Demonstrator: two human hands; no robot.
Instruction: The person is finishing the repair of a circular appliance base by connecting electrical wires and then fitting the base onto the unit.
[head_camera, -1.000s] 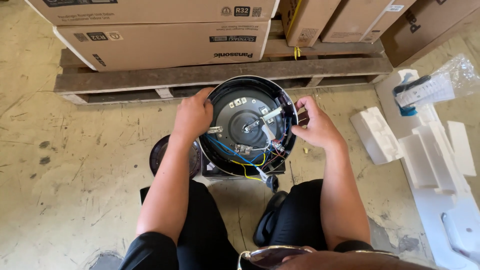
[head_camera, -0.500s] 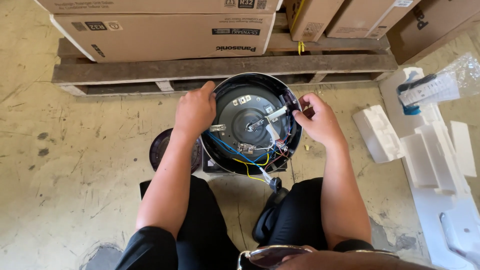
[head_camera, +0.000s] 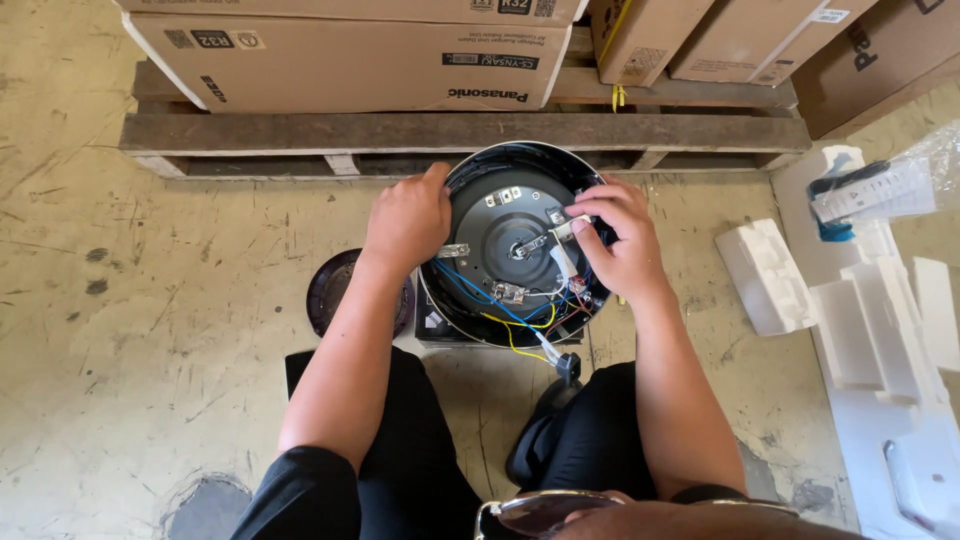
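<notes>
**Right hand moved inward over the open appliance base**

The round black metal appliance base (head_camera: 515, 245), upturned with coloured wires showing, sat on the concrete floor (head_camera: 150, 330) just in front of the wooden pallet (head_camera: 300, 135). Since the earlier frame, the right hand (head_camera: 615, 240) had shifted from the rim toward the centre, its fingers (head_camera: 585, 208) pinching a small white connector (head_camera: 566, 228). The left hand (head_camera: 405, 220) stayed on the left rim, fingers curled over the edge. Brown rectangular cardboard boxes (head_camera: 330, 60) with dark label patches lay on the pallet. White foam packing blocks (head_camera: 770, 275) lay right of the base.
</notes>
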